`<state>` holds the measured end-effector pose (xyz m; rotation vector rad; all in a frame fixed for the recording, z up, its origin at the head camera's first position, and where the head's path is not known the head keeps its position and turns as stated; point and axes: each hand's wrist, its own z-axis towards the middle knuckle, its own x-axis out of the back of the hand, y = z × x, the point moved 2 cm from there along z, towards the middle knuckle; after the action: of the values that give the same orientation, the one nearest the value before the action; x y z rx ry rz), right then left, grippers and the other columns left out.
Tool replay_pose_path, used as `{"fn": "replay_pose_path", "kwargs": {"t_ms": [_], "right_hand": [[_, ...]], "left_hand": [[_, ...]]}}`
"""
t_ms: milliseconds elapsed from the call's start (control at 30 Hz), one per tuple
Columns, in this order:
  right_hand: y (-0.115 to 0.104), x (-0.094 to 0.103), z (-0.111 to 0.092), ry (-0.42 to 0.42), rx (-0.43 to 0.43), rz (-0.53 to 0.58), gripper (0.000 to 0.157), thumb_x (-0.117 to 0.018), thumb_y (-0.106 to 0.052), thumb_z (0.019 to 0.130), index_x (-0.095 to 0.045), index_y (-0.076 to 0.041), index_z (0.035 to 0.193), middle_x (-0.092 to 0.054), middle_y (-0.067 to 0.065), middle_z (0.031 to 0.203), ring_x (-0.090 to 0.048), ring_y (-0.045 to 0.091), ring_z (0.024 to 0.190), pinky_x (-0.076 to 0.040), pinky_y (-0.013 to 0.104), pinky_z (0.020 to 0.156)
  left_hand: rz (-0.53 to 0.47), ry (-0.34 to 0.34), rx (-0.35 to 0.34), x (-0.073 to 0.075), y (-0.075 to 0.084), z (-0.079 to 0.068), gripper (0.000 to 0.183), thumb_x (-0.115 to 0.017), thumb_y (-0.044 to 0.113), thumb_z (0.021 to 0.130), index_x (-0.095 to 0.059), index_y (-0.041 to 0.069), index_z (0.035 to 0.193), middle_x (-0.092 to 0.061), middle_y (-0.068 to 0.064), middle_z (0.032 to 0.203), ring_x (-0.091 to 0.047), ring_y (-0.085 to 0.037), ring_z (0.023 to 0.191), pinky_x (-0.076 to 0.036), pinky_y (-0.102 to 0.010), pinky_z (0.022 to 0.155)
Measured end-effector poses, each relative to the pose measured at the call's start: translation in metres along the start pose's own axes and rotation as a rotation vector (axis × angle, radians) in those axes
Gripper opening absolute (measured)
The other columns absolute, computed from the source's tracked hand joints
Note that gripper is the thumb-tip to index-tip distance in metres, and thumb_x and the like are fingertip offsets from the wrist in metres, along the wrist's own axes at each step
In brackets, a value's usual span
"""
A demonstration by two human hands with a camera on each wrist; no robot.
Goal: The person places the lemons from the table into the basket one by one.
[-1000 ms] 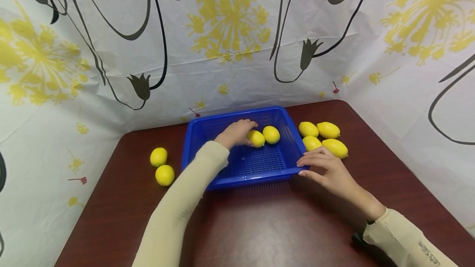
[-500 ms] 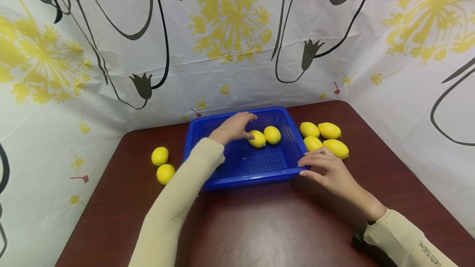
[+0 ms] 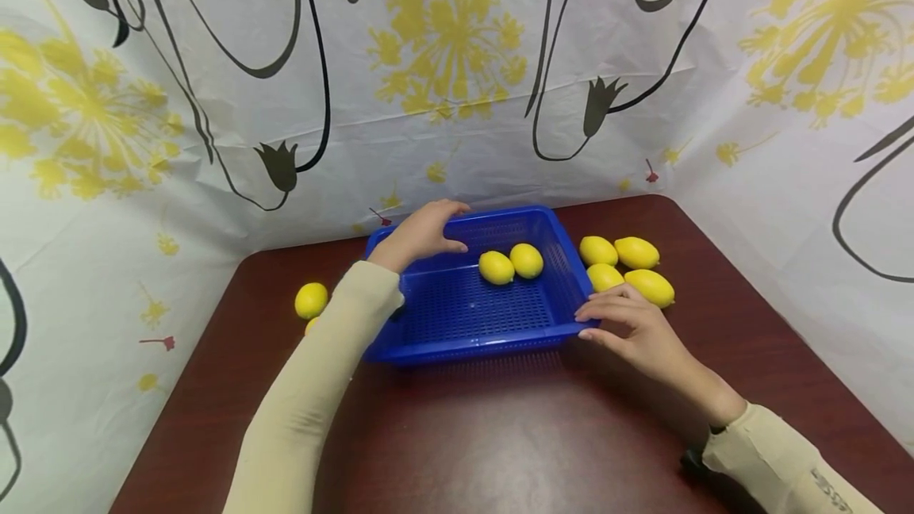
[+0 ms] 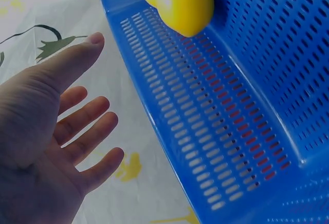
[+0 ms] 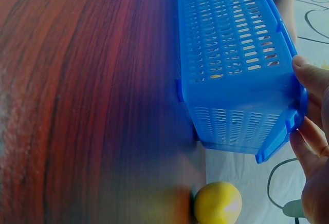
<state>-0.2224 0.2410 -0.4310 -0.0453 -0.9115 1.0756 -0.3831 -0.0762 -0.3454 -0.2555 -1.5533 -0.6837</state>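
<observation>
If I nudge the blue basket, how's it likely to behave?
The blue slotted basket is probably light, given its thin, perforated walls. It likely slides rather than tips, being wide and low on a glossy tabletop. Its two lemons are rounded, so may roll.

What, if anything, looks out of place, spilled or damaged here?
Nothing stands out. The blue perforated plastic basket sits upright on the wood-grain table with two lemons inside. Four lemons lie grouped to its right and two more lemons to its left, one partly behind the left sleeve. No spill or breakage shows.
</observation>
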Motion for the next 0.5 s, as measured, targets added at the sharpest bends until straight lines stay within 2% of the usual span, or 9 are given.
{"fn": "replay_pose_path", "kwargs": {"t_ms": [167,500], "right_hand": [[0.000,0.000,0.000,0.019,0.033,0.003,0.038,-0.086,0.002,0.068,-0.077,-0.015,0.100,-0.075,-0.001,0.102,-0.056,0.012,0.106,-0.039,0.008,0.095],[-0.002,0.000,0.001,0.024,0.037,0.008,0.037,-0.086,0.002,0.067,-0.077,-0.013,0.099,-0.075,0.000,0.102,-0.056,0.012,0.105,-0.039,0.008,0.094]], "left_hand": [[-0.006,0.006,0.021,0.001,-0.007,-0.008,0.070,-0.077,0.034,0.086,-0.047,0.011,0.145,-0.052,-0.009,0.147,-0.047,-0.028,0.139,-0.038,-0.043,0.118],[-0.003,0.030,0.066,0.009,-0.022,-0.031,0.071,-0.076,0.036,0.087,-0.046,0.011,0.146,-0.050,-0.010,0.150,-0.046,-0.029,0.140,-0.039,-0.046,0.117]]}}
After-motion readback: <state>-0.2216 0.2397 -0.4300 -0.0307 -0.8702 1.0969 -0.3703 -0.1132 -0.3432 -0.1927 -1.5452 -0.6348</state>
